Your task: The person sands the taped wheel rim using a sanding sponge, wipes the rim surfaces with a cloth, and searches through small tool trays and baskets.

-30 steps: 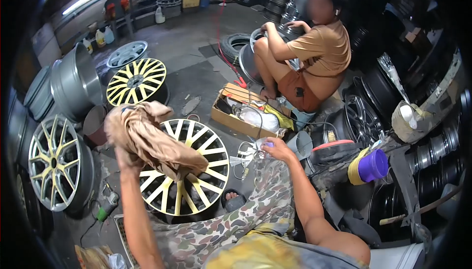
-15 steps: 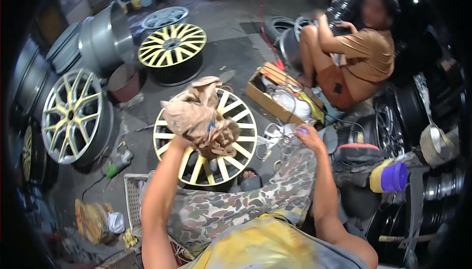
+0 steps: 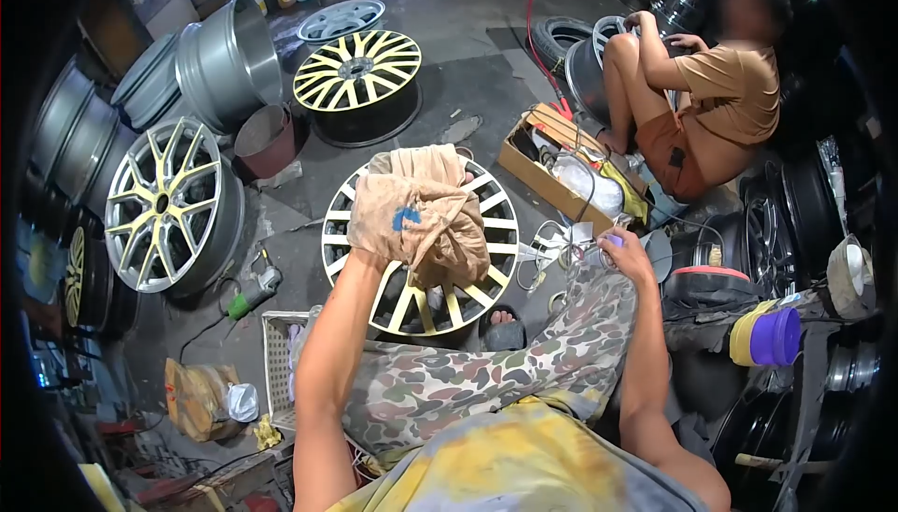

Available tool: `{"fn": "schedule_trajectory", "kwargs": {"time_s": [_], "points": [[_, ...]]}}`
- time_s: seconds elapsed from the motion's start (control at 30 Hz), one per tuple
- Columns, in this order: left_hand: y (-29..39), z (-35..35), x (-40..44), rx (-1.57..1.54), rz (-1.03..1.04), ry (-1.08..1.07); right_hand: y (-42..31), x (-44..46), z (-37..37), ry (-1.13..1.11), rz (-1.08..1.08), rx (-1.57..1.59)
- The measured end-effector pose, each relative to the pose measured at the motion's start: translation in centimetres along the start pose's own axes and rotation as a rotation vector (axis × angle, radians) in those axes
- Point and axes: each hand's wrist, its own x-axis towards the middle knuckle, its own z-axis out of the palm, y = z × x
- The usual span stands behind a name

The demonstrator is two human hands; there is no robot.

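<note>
Yellow-spoked wheel (image 3: 452,307): face up, 9 o'clock from right hand (image 3: 630,257); left hand (image 3: 370,260) nearer. Tan cloth (image 3: 426,222): over wheel, at left hand's 1 o'clock, hiding its fingers; closure, cannot tell. Right hand pinches small purple object (image 3: 614,242).

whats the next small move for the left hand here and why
Probably a short wipe of the bunched tan cloth along a spoke of the round, pale-yellow spoked wheel: the left hand, mostly hidden, is at the cloth, which lies over the spokes in view, while the right hand holds a small purple object aside.
</note>
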Motion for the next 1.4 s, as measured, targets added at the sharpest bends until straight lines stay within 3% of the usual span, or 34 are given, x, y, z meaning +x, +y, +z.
{"fn": "schedule_trajectory", "kwargs": {"time_s": [0.2, 0.33, 0.47, 0.53, 0.57, 0.63, 0.67, 0.73, 0.77, 0.83, 0.9, 0.93, 0.97, 1.07, 1.1, 1.2, 1.3, 1.37, 1.4], "points": [[-0.4, -1.2, 0.1, 0.084, -0.105, 0.015, -0.1, 0.3, 0.3, 0.008, -0.006, -0.002], [-0.3, -3.6, -0.3, -0.127, -0.223, -0.075, -0.9, -0.1, 0.3, -0.004, 0.002, -0.011], [-1.9, 0.7, 0.2, -0.056, -0.050, 0.288, -0.7, -0.1, 0.2, 0.001, -0.004, -0.017], [-2.2, -0.4, 0.1, -0.039, -0.009, 0.379, -0.4, 0.0, 0.2, 0.011, -0.021, -0.011], [-3.0, -1.3, 0.1, -0.883, 0.006, 0.325, -0.5, 0.2, 0.1, 0.010, -0.018, -0.014], [-3.8, -3.3, -0.3, -1.124, -0.022, 0.442, -0.3, 0.0, 0.0, 0.002, -0.040, -0.029], [-4.6, -3.8, -0.7, -0.505, -0.057, 0.610, -0.1, -0.5, 0.2, -0.001, -0.034, -0.023], [-7.5, 0.5, -0.9, -1.906, -0.044, 0.609, -0.7, -0.2, 0.1, 0.024, -0.005, -0.018], [-7.5, 2.5, -1.0, -2.166, -0.111, 0.298, -0.1, 0.1, 0.0, 0.012, -0.034, -0.026], [-6.6, 3.1, -1.1, -2.388, -0.184, -0.059, 0.4, 0.7, -0.1, 0.010, -0.045, -0.015], [-5.6, 3.1, -0.7, -2.052, -0.052, 0.086, 0.4, 0.3, 0.0, 0.019, -0.048, -0.018], [-4.0, 0.6, -1.0, -1.522, -0.019, 0.223, 0.7, 0.2, 0.1, 0.019, -0.038, -0.017], [-4.8, 1.4, -1.1, -1.297, -0.058, 0.301, 0.7, 0.3, 0.2, 0.020, -0.018, 0.002], [-5.8, 2.2, -1.4, -1.325, -0.105, 0.420, 0.3, 0.6, 0.3, -0.004, -0.029, -0.004], [-5.8, 2.0, -1.4, -1.545, -0.099, 0.424, 0.2, 0.5, 0.2, -0.019, -0.041, -0.022], [-6.8, 2.6, -1.5, -1.618, -0.076, 0.428, 0.4, 0.4, 0.0, -0.014, -0.015, -0.001], [-7.9, 3.6, -1.3, -0.933, -0.136, 0.480, 0.5, 0.3, 0.0, 0.014, 0.004, -0.016], [-7.9, 4.2, -1.1, -1.030, -0.166, 0.508, 0.4, 0.3, 0.1, 0.010, -0.002, -0.017], [-7.8, 3.2, -1.4, -0.812, -0.138, 0.496, 0.3, 0.4, 0.2, 0.005, -0.012, -0.019]]}}
